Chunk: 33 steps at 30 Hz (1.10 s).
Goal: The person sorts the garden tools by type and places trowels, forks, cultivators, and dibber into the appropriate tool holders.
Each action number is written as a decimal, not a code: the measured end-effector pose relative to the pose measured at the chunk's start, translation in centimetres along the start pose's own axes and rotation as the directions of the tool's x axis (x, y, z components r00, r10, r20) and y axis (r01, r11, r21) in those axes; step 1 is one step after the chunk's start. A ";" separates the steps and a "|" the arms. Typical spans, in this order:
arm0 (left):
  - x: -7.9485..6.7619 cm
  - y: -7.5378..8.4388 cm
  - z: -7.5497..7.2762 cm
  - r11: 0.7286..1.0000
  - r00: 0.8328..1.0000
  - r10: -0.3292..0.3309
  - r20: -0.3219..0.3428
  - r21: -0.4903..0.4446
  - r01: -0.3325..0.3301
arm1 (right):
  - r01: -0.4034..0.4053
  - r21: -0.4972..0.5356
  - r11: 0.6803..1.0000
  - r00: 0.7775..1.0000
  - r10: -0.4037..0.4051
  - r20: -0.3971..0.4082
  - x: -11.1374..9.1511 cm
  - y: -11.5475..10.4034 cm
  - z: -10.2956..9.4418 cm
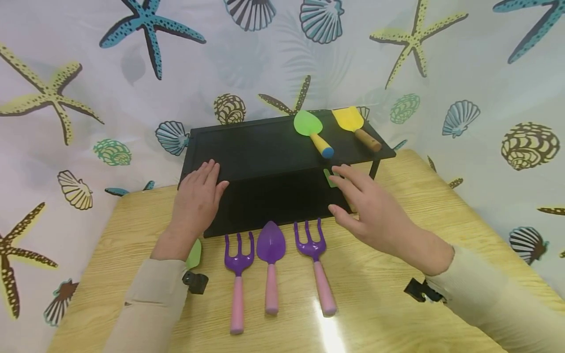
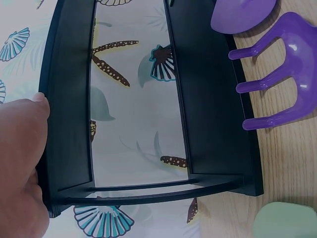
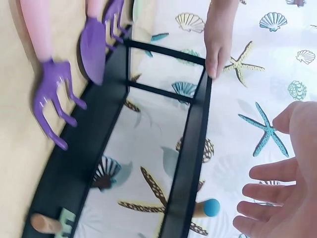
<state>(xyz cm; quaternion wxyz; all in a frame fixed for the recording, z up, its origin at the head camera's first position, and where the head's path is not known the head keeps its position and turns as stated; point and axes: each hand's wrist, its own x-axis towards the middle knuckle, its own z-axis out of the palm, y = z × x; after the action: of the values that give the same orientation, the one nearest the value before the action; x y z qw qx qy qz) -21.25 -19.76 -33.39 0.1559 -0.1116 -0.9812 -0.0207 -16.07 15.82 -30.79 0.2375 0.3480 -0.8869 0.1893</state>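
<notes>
A black two-tier shelf (image 1: pixel 251 147) stands on the table. My left hand (image 1: pixel 196 201) rests on the left end of its top board, fingers straight. My right hand (image 1: pixel 375 211) hovers before the shelf's right part with spread fingers; the right wrist view shows nothing in it. On the top board lie a green trowel (image 1: pixel 308 123) with a yellow handle and a yellow shovel (image 1: pixel 349 119) with a brown handle. On the lower board, partly behind my right hand in the head view, lies a green toothed tool (image 3: pixel 67 220) with a wooden handle (image 3: pixel 46 223).
Before the shelf lie a purple hand fork (image 1: pixel 238 262), a purple trowel (image 1: pixel 271 245) and another purple fork (image 1: pixel 313 247), all with pink handles. A light green tool (image 1: pixel 194 255) is partly hidden by my left forearm. A patterned cloth (image 1: pixel 265 59) hangs behind the table.
</notes>
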 end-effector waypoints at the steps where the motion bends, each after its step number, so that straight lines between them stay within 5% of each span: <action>1: 0.0 0.0 0.0 1.000 1.000 0.000 0.000 -0.001 0.000 | 0.001 0.005 1.000 1.000 -0.001 -0.001 -0.4 -0.1 0.2; 18: -0.1 0.1 0.2 1.000 1.000 -0.002 -0.022 -0.010 0.002 | -0.084 0.052 0.995 0.989 0.077 0.128 -5.1 -1.9 3.1; 33: -0.1 0.1 -0.1 1.000 1.000 -0.015 0.011 -0.025 0.015 | -0.013 -0.037 0.999 0.979 0.020 0.202 -8.5 -3.1 7.5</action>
<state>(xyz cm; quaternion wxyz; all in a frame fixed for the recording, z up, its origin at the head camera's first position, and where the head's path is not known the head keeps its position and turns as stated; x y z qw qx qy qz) -21.15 -19.71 -33.33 0.1489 -0.1062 -0.9826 -0.0335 -10.55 14.39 -41.05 0.1508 0.3537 -0.9125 0.1393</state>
